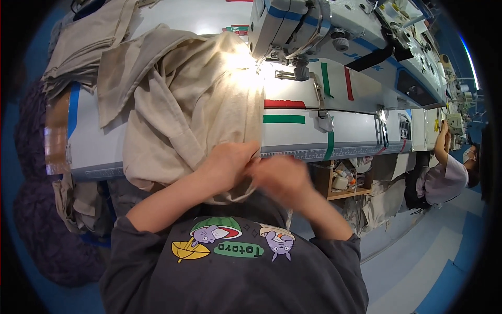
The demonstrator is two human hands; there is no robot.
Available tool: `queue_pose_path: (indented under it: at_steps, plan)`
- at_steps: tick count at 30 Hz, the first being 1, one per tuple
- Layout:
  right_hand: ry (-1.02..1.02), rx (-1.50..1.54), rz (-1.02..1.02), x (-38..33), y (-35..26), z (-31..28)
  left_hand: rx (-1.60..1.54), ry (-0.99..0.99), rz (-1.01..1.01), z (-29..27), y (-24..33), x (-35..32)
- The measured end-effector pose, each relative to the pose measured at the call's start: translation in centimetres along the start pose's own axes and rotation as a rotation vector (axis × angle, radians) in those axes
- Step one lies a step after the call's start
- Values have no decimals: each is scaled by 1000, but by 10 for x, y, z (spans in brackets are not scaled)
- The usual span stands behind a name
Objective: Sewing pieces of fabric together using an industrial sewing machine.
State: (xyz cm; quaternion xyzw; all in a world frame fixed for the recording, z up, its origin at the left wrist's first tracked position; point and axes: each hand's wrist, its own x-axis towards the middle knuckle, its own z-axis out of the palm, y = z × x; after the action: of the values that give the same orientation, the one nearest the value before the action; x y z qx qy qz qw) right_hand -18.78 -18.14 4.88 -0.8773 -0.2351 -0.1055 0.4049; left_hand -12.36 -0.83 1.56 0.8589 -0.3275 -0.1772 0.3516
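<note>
A large piece of beige cloth (pixel 183 104) lies bunched on the sewing machine table. Its right edge runs up to the needle area of the sewing machine (pixel 361 57), lit by a bright lamp. At the table's front edge my left hand (pixel 230 161) is closed on the right border of the cloth. My right hand (pixel 282 178) is beside it, curled and blurred by motion, its fingertips against my left hand at the cloth's edge. What the right fingers grip is hidden. Below the hands, the cloth hangs over the table's front edge toward my lap.
Folded beige pieces (pixel 86 49) are stacked at the far left. Red and green tape strips (pixel 284 119) mark the white table (pixel 355 128). A wooden shelf (pixel 348 183) with small items hangs underneath. Another person (pixel 444 180) works at the far right. A dark purple heap (pixel 52 225) lies at left.
</note>
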Motion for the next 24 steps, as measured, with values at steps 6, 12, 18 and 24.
queue_pose_path:
  at_steps: [6, 12, 18, 24]
  plan:
    - [17, -265, 429, 69, 67, -4, -85, -7, 70, 1, 1, -4]
    - [64, -520, 375, 72, 68, 20, -44, 91, 249, -33, 2, 24]
    - [29, -504, 315, 52, 53, 18, 468, 389, 421, -45, -39, 83]
    - [-51, -500, 175, 41, 54, 15, 671, 355, 573, -35, -56, 74]
